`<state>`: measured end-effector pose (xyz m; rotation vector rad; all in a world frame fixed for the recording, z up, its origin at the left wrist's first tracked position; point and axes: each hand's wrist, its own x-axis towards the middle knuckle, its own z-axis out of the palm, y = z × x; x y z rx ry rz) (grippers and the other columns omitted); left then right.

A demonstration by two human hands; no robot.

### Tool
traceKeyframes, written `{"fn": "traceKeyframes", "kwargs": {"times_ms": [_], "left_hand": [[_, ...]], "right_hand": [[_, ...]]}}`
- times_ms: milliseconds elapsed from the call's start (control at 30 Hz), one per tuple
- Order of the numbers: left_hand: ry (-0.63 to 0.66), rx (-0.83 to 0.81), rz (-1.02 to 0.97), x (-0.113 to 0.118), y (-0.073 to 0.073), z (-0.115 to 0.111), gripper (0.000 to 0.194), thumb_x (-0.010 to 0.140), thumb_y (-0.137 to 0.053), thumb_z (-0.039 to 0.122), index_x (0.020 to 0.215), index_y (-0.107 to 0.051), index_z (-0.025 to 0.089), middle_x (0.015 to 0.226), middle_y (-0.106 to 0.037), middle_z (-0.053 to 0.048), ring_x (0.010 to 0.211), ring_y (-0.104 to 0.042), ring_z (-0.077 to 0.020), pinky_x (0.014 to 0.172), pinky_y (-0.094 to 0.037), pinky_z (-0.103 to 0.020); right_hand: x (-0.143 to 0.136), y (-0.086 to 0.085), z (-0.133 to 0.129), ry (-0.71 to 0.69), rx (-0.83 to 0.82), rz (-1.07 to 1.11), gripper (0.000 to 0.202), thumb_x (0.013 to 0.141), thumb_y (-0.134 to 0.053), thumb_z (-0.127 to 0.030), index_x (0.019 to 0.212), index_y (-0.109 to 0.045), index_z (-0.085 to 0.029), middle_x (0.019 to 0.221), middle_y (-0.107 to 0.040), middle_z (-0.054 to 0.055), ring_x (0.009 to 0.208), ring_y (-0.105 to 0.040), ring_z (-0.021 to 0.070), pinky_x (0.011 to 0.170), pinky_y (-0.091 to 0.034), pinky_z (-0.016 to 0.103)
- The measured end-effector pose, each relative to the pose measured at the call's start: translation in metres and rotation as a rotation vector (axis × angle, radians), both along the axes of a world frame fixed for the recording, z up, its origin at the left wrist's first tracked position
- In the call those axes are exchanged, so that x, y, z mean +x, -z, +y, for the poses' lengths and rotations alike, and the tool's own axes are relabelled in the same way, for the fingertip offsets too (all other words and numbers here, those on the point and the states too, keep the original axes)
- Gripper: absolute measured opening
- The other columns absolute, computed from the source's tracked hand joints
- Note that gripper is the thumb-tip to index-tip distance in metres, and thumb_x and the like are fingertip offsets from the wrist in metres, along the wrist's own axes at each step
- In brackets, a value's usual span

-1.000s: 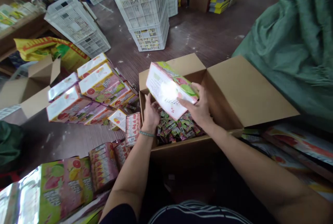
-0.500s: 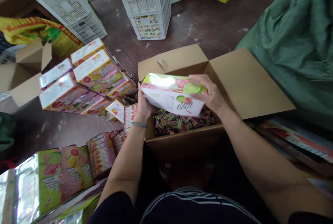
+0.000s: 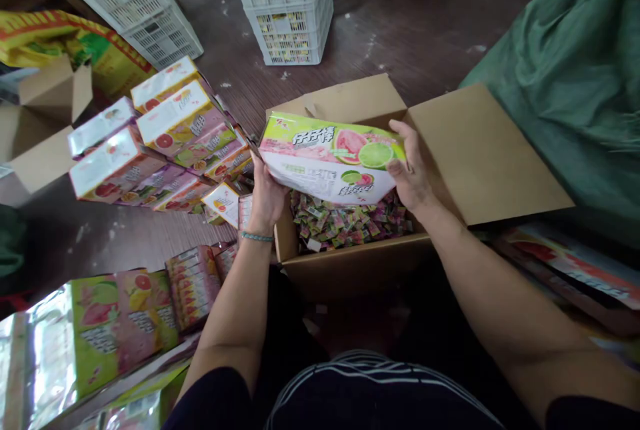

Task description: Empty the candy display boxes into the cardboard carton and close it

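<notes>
A green, pink and white fruit-printed box [image 3: 327,160] is held tilted between my two hands. My left hand [image 3: 267,195] supports its left end from below, most of its fingers hidden behind the box. At the right end my right hand [image 3: 411,167] grips the box, thumb on the front face. Beneath it stands an open cardboard carton [image 3: 360,267], with many small wrapped packets [image 3: 345,223] heaped inside. Just left of my left hand lies a small white and orange box [image 3: 223,205].
Stacked fruit-printed boxes [image 3: 175,120] stand at the left, beside an open carton [image 3: 45,157]. Printed packs [image 3: 100,337] lie lower left. White crates [image 3: 290,30] stand ahead; a green cloth [image 3: 555,83] rises at the right beyond the carton's flap.
The held box has moved slightly up and left and turned, so its green printed face shows more. My left hand has moved left with it, and more packets show in the carton.
</notes>
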<state>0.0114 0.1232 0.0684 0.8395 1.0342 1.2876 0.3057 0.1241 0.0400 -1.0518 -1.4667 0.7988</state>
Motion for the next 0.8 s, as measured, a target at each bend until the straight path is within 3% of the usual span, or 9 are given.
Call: {"fn": "traceKeyframes", "kwargs": {"times_ms": [100,267,333,433,500,567,667,733,800], "left_hand": [[0.015,-0.038,0.012,0.001,-0.001,0.001,0.080,0.088,-0.049,0.090,0.133,-0.068,0.027,0.138,-0.069,-0.013,0.144,-0.052,-0.0394,0.112,-0.051,-0.057],[-0.136,-0.023,-0.084,0.002,-0.008,0.002,0.069,0.095,-0.050,0.082,0.133,-0.068,0.028,0.138,-0.069,-0.011,0.142,-0.054,-0.0363,0.108,-0.055,-0.048],[-0.151,-0.069,-0.121,-0.003,-0.011,0.003,0.068,0.098,-0.046,0.079,0.132,-0.070,0.026,0.128,-0.073,-0.012,0.134,-0.060,-0.0366,0.102,-0.058,-0.048],[-0.141,-0.124,-0.133,-0.013,-0.011,0.003,0.073,0.099,-0.041,0.079,0.138,-0.069,0.023,0.114,-0.075,-0.014,0.117,-0.069,-0.0331,0.095,-0.060,-0.044],[-0.152,-0.142,-0.120,-0.015,-0.008,0.004,0.074,0.099,-0.042,0.078,0.143,-0.066,0.023,0.111,-0.075,-0.012,0.108,-0.072,-0.0284,0.093,-0.060,-0.040],[-0.162,-0.140,-0.103,-0.011,-0.006,0.005,0.068,0.098,-0.049,0.074,0.141,-0.068,0.024,0.110,-0.075,-0.010,0.106,-0.073,-0.0262,0.092,-0.060,-0.037],[-0.129,-0.092,-0.092,0.006,-0.007,0.002,0.050,0.095,-0.066,0.060,0.127,-0.074,0.022,0.111,-0.077,-0.009,0.114,-0.072,-0.0279,0.095,-0.059,-0.036],[-0.054,-0.043,-0.104,0.019,-0.012,-0.004,0.044,0.087,-0.077,0.050,0.120,-0.075,0.021,0.112,-0.078,-0.009,0.116,-0.071,-0.0295,0.098,-0.059,-0.037],[0.030,0.002,-0.119,0.025,-0.020,-0.011,0.048,0.080,-0.083,0.044,0.121,-0.074,0.021,0.111,-0.079,-0.009,0.112,-0.073,-0.0295,0.097,-0.060,-0.038]], "right_hand": [[-0.004,-0.004,-0.004,0.104,0.086,-0.053,0.091,0.086,-0.054,-0.093,0.152,-0.042,-0.032,0.141,-0.055,0.011,0.130,-0.058,0.0373,0.112,-0.051,0.063],[-0.014,-0.027,-0.022,0.032,0.110,-0.176,0.109,0.067,-0.081,-0.088,0.150,-0.047,-0.027,0.145,-0.051,0.016,0.135,-0.053,0.0426,0.117,-0.046,0.065],[-0.018,-0.034,-0.028,0.086,0.069,-0.153,0.100,0.068,-0.084,-0.082,0.145,-0.053,-0.026,0.143,-0.055,0.015,0.134,-0.054,0.0416,0.117,-0.046,0.064],[-0.020,-0.041,-0.028,0.201,0.011,0.092,0.080,0.076,-0.082,-0.074,0.137,-0.057,-0.028,0.138,-0.061,0.012,0.128,-0.060,0.0372,0.113,-0.049,0.062],[-0.021,-0.040,-0.023,0.135,-0.112,0.316,0.070,0.083,-0.070,-0.078,0.132,-0.059,-0.029,0.138,-0.063,0.010,0.125,-0.062,0.0349,0.110,-0.052,0.060],[-0.021,-0.037,-0.018,-0.046,-0.314,0.458,0.070,0.087,-0.052,-0.085,0.126,-0.063,-0.027,0.131,-0.068,0.011,0.124,-0.063,0.0346,0.105,-0.054,0.059],[-0.020,-0.024,-0.013,-0.231,-0.542,0.449,0.076,0.086,-0.037,-0.090,0.108,-0.068,-0.023,0.102,-0.074,0.013,0.122,-0.064,0.0363,0.099,-0.056,0.057],[-0.018,-0.014,-0.012,-0.262,-0.549,0.374,0.077,0.089,-0.031,-0.089,0.098,-0.069,-0.023,0.086,-0.072,0.012,0.115,-0.067,0.0363,0.095,-0.058,0.056],[-0.015,-0.007,-0.013,-0.248,-0.412,0.241,0.079,0.093,-0.024,-0.088,0.094,-0.070,-0.024,0.079,-0.070,0.011,0.103,-0.071,0.0356,0.089,-0.060,0.055]]}}
